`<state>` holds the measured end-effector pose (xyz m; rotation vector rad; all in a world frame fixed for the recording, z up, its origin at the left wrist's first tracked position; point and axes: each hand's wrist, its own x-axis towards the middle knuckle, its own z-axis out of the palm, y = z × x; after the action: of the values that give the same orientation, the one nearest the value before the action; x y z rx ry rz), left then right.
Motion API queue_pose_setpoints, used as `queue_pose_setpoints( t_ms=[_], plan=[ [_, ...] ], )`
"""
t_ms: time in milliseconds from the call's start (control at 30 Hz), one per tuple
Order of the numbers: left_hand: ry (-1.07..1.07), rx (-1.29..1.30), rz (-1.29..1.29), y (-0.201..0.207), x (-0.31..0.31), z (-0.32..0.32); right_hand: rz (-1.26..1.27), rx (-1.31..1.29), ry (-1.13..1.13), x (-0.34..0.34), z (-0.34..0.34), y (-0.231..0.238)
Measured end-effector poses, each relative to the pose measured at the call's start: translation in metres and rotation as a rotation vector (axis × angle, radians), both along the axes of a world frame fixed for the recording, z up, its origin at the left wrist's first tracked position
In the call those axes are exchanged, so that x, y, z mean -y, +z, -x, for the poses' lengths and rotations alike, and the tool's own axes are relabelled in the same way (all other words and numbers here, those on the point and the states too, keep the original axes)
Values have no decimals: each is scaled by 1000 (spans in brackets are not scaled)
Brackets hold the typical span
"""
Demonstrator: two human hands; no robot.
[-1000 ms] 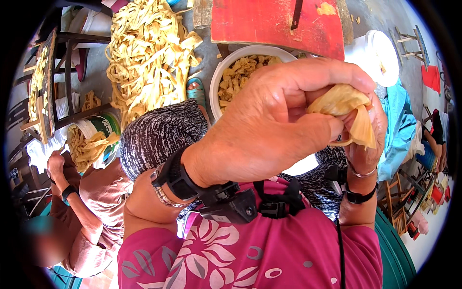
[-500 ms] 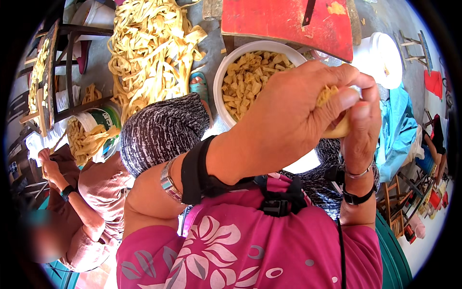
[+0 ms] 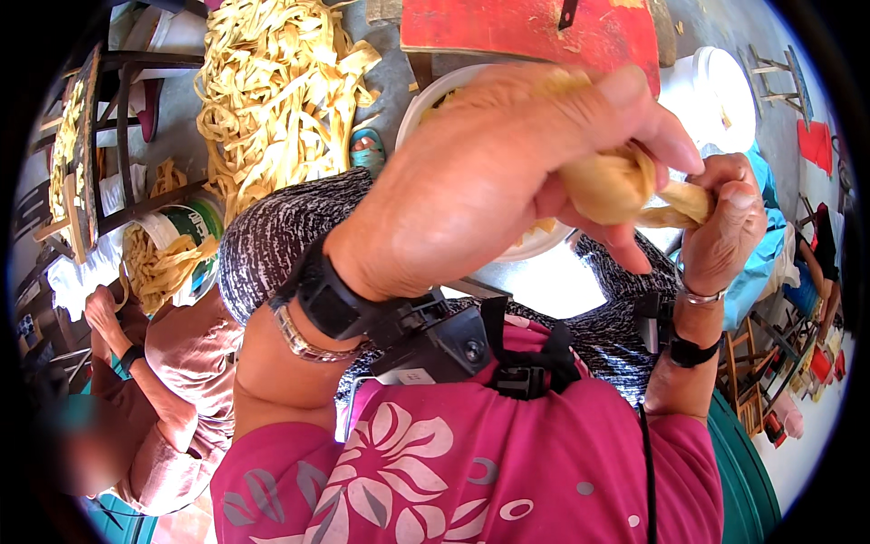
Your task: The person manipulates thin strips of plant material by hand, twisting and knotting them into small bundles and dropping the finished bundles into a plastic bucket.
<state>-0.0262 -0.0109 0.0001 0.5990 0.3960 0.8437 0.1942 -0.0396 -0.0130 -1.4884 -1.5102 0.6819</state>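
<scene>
White tub (image 3: 413, 118): partly hidden.
Left hand (image 3: 471, 186): grasping the body of the yellow bundle (image 3: 609, 189).
Bundle: between both hands; could unravel if that grip slackens.
Right hand (image 3: 725, 222): pinching its tail (image 3: 686, 205); too hard a tug might tear it.

Yellow strip (image 3: 612, 189) partly hidden, red tabletop (image 3: 507, 27) cut off

Strip (image 3: 609, 189) in the hands (image 3: 471, 177), tub (image 3: 418, 107) below, table (image 3: 526, 29) beyond, heap (image 3: 281, 104) at left, bucket (image 3: 722, 104) at right
</scene>
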Motion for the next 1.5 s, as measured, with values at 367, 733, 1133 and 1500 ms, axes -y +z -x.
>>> queue_pose_setpoints(
  t_ms=[367, 733, 1133, 1500],
  plan=[
    [75, -271, -85, 4, -8, 2, 359, -155, 436, -1, 18, 7],
    [16, -691, -151, 5, 2, -14, 141, -20, 379, 3, 27, 2],
    [289, -440, -7, 17, -12, 18, 106, 29, 448, 0, 15, 24],
    [525, -466, -255, 43, -60, 2, -314, 257, 165, -74, 17, 42]
  ],
)
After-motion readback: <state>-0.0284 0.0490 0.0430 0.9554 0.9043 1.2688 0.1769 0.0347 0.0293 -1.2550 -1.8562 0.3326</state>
